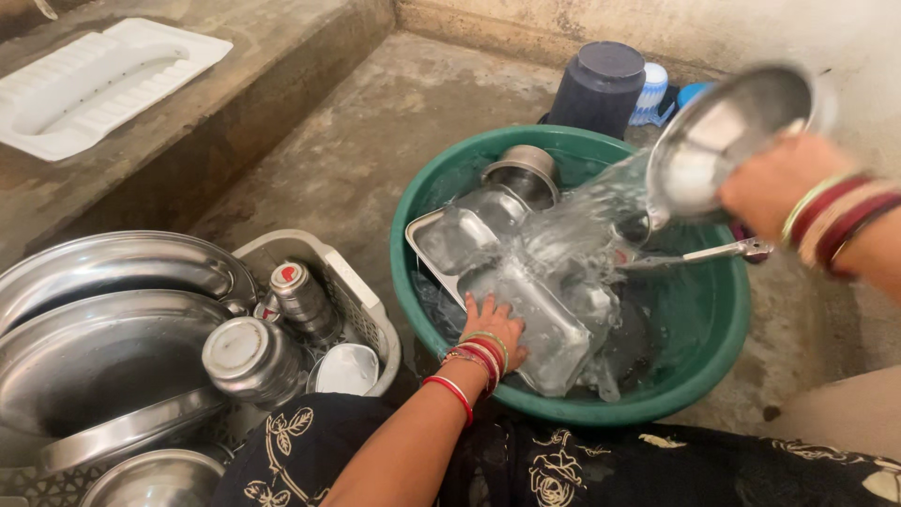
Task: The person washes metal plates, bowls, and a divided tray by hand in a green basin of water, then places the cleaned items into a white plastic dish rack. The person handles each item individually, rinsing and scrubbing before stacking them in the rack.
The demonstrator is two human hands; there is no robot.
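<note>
right hand [774, 178] grips a round steel bowl [723, 136], pouring rinse water onto the rectangular steel tray [526, 310] in the green plastic tub [713, 329]; left hand [493, 329] flat on the tray. next, probably turn the tray, firm grip.

Wet concrete floor [375, 141], green basin [723, 338], white basket [361, 291], dark bucket [601, 84]

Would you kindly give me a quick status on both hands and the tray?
Left hand flat on steel tray in green tub. Right hand tipping steel bowl, pouring water onto it.
</note>
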